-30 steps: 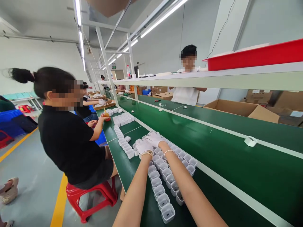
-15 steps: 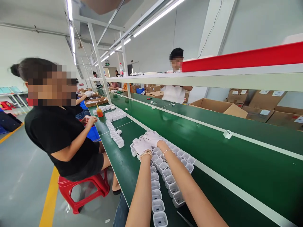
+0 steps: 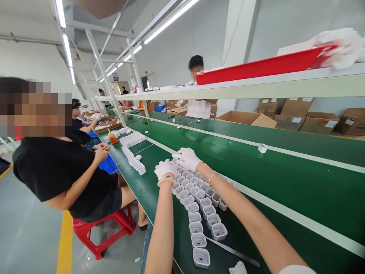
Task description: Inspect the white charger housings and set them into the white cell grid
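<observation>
- White-gloved, our left hand [image 3: 166, 169] and right hand [image 3: 186, 158] sit just beside each other at the far end of the white cups [image 3: 194, 190].
- Left: fingers bent down by the block's left corner; we can't tell if they clamp a cup.
- Right: fingers reach over the far edge; undersides hidden, so we can't tell its grip either.
- Cups: open side up, packed in rows on the green table [image 3: 149, 186], two rows trailing toward us.
- Near end: we see a thin metal strip [image 3: 232, 251] beside the front cups, crumpled white cloth [image 3: 238, 268] close by.
- Farther up: second cup group [image 3: 132, 139], orange bottle [image 3: 113, 138].
- On our left: co-worker in black [image 3: 54, 167], red stool [image 3: 102, 232].
</observation>
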Tool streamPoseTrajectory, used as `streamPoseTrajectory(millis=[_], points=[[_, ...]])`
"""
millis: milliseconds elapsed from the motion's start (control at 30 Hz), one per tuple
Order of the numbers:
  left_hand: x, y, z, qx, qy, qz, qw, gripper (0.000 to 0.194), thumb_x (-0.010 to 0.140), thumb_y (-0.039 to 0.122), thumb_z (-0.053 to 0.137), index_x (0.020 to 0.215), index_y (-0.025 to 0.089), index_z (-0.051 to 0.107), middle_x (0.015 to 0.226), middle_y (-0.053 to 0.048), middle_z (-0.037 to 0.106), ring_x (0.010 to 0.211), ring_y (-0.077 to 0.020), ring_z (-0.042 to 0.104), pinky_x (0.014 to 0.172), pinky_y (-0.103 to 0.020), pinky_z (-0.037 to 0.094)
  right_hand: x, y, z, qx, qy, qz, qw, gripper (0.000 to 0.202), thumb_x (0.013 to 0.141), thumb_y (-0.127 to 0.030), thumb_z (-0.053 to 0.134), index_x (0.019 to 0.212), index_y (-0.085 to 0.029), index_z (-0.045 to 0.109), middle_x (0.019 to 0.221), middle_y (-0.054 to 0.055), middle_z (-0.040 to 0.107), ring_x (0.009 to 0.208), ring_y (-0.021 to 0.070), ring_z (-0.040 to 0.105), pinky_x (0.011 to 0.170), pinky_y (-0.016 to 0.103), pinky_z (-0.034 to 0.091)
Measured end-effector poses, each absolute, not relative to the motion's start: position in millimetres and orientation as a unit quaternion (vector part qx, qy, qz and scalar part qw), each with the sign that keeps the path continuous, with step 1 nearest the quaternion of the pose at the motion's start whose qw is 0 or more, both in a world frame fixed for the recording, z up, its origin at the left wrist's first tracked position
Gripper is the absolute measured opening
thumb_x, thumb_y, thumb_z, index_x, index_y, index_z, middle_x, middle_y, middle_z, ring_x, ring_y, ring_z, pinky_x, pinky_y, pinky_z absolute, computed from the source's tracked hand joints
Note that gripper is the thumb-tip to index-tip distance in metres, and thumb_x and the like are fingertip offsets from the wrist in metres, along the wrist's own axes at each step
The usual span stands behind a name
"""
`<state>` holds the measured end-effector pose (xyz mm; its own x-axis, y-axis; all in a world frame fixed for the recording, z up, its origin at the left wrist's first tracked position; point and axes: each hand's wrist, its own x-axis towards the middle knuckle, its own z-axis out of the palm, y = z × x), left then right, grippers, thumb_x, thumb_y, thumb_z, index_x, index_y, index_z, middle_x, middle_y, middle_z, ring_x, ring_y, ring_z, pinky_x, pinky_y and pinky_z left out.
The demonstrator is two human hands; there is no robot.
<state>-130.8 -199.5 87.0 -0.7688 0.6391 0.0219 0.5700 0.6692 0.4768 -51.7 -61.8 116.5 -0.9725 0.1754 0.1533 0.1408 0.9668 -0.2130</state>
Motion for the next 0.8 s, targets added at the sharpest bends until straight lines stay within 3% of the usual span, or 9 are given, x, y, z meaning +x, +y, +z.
streamPoseTrajectory(millis=[100,167,267,333,400,500,600,700,800], points=[[-140.3,-241.4,97.0,0.351,0.901,0.249,0.061,0.038,0.087,0.048,0.065,0.118,0.026,0.071,0.114,-0.011,0.075,0.111,-0.0322,0.068,0.091,-0.043,0.054,7.5,-67.4,130.2,-0.141,-0.978,0.113,0.105,0.034,0.098,-0.029,0.056,0.13,-0.024,0.064,0.123,0.01,0.066,0.112,0.0303,0.062,0.095,0.042,0.045],[-144.3,-274.2,88.9,0.427,0.839,0.327,0.086,0.035,0.085,0.053,0.065,0.105,0.026,0.075,0.097,-0.006,0.078,0.098,-0.0282,0.071,0.084,-0.039,0.057,69.0,-81.0,124.3,-0.195,-0.967,0.128,0.103,0.025,0.095,-0.029,0.054,0.111,-0.024,0.073,0.106,0.008,0.07,0.096,0.0286,0.067,0.081,0.037,0.047],[-154.7,-313.3,74.1,0.518,0.78,0.322,0.138,0.03,0.072,0.058,0.075,0.077,0.028,0.077,0.074,-0.002,0.076,0.085,-0.0263,0.073,0.069,-0.034,0.058,160.4,-120.4,89.7,-0.291,-0.94,0.163,0.073,0.023,0.092,-0.025,0.053,0.084,-0.024,0.074,0.076,0.004,0.069,0.069,0.0228,0.066,0.066,0.033,0.046],[-165.2,-325.2,71.2,0.55,0.759,0.311,0.158,0.039,0.065,0.065,0.076,0.067,0.026,0.075,0.072,-0.003,0.074,0.079,-0.0225,0.073,0.065,-0.029,0.056,200.1,-150.6,57.8,-0.345,-0.92,0.176,0.054,0.019,0.083,-0.027,0.065,0.097,-0.023,0.076,0.091,0.008,0.073,0.076,0.0264,0.068,0.067,0.036,0.049],[-174.4,-326.9,71.7,0.588,0.728,0.299,0.189,0.051,0.06,0.074,0.07,0.064,0.023,0.074,0.075,-0.001,0.075,0.076,-0.0176,0.072,0.065,-0.024,0.055,219.0,-173.2,28.3,-0.368,-0.907,0.195,0.068,0.034,0.082,-0.029,0.067,0.115,-0.024,0.074,0.111,0.013,0.071,0.093,0.0316,0.068,0.079,0.042,0.052],[-171.2,-321.5,64.2,0.657,0.66,0.246,0.269,0.062,0.062,0.082,0.059,0.065,0.022,0.075,0.073,0.002,0.073,0.073,-0.0159,0.073,0.063,-0.023,0.053,227.2,-186.9,0.9,-0.373,-0.899,0.213,0.088,0.025,0.093,-0.03,0.055,0.108,-0.028,0.075,0.113,0.011,0.069,0.101,0.0304,0.065,0.086,0.045,0.051],[-136.8,-316.4,40.7,0.701,0.581,0.186,0.371,0.044,0.079,0.072,0.061,0.068,0.032,0.077,0.066,0.004,0.071,0.085,-0.0244,0.075,0.06,-0.031,0.053,237.1,-189.4,-5.3,-0.382,-0.894,0.22,0.086,0.03,0.099,-0.033,0.047,0.095,-0.029,0.076,0.103,0.009,0.07,0.096,0.0273,0.064,0.084,0.042,0.051],[-93.1,-309.6,15.2,0.727,0.491,0.163,0.451,0.024,0.089,0.054,0.066,0.098,0.035,0.077,0.093,0.0,0.075,0.098,-0.0251,0.072,0.071,-0.036,0.059,252.5,-195.2,-3.1,-0.388,-0.888,0.231,0.091,0.039,0.102,-0.037,0.041,0.088,-0.028,0.076,0.099,0.009,0.07,0.093,0.027,0.064,0.085,0.043,0.051],[-68.6,-299.2,2.9,0.737,0.456,0.159,0.474,0.031,0.096,0.041,0.063,0.121,0.023,0.066,0.124,-0.008,0.067,0.106,-0.0224,0.067,0.088,-0.04,0.059,258.9,-206.0,-0.3,-0.393,-0.883,0.237,0.104,0.035,0.101,-0.036,0.042,0.1,-0.028,0.077,0.11,0.01,0.07,0.1,0.0275,0.064,0.091,0.045,0.05]])
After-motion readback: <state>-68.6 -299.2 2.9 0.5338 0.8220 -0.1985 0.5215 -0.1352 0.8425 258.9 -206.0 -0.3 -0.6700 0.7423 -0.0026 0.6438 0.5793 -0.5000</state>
